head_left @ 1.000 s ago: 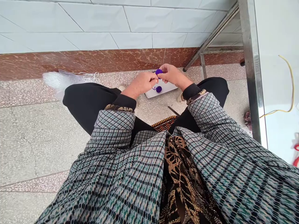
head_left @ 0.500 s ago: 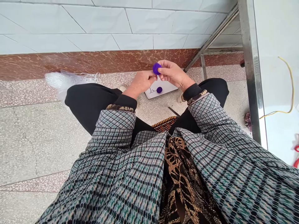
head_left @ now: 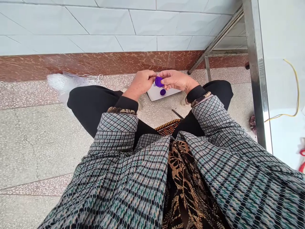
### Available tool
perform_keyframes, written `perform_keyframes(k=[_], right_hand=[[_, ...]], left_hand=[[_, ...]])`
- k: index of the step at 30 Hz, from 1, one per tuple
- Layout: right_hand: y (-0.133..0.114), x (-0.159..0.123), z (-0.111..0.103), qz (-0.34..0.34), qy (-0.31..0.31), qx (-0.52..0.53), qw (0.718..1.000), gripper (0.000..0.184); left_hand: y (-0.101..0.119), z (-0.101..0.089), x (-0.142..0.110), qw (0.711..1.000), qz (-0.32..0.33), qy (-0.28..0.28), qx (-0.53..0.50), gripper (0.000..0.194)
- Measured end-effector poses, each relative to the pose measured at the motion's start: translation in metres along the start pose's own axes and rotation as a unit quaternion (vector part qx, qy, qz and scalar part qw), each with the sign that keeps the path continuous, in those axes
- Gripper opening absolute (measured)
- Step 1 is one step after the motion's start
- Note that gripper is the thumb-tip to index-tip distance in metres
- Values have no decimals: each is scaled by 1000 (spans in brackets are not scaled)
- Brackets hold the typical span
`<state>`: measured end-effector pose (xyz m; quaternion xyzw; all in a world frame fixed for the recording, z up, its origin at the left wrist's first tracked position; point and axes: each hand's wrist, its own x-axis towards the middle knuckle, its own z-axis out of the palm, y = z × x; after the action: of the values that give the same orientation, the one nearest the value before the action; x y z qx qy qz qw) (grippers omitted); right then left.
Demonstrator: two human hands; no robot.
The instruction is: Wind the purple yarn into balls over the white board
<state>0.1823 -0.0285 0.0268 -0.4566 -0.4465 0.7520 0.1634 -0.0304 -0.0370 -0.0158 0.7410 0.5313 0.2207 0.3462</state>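
Note:
My left hand and my right hand meet over a small ball of purple yarn, pinching it between their fingers. Part of the ball is hidden by my fingertips. Directly below them, a white card or board rests on the speckled floor. A second purple yarn ball lies on it, close under the held one and apart from my hands.
My black-trousered knees flank the card. A white plastic bag with strings lies by the brown skirting. A woven mat shows between my legs. A steel table leg and white top with yellow wire stand right.
Both hands have dropped toward the card, carrying the held purple ball down with them. My right hand now lies flatter, and the ball on the card has not moved.

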Motion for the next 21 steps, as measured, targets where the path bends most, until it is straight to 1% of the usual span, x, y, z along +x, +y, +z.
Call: perform_keyframes(k=[3,6,9,11,13,16,19,21], right_hand=[[-5,0,4,-37,59,50,996,30],[-7,1,7,-52,130,79,987,25],[-3,7,5,-47,185,40,981,25],[3,12,1,-41,200,-21,979,31],[8,15,-2,-28,178,-82,980,38],[9,11,-3,4,103,-129,986,38],[1,0,3,16,47,-115,992,31],[-4,-7,6,6,32,-78,996,27]], left_hand=[[0,8,1,1000,-8,-25,-1,23],[3,13,-1,998,19,-64,-1,21],[8,13,-6,993,44,-108,-10,19],[11,9,-8,993,51,-109,-12,19],[12,3,-9,995,51,-86,-6,21],[11,-6,-6,999,33,-31,9,27],[5,-10,-3,1000,-3,-7,15,32],[1,-7,-1,1000,-25,-3,7,33]])
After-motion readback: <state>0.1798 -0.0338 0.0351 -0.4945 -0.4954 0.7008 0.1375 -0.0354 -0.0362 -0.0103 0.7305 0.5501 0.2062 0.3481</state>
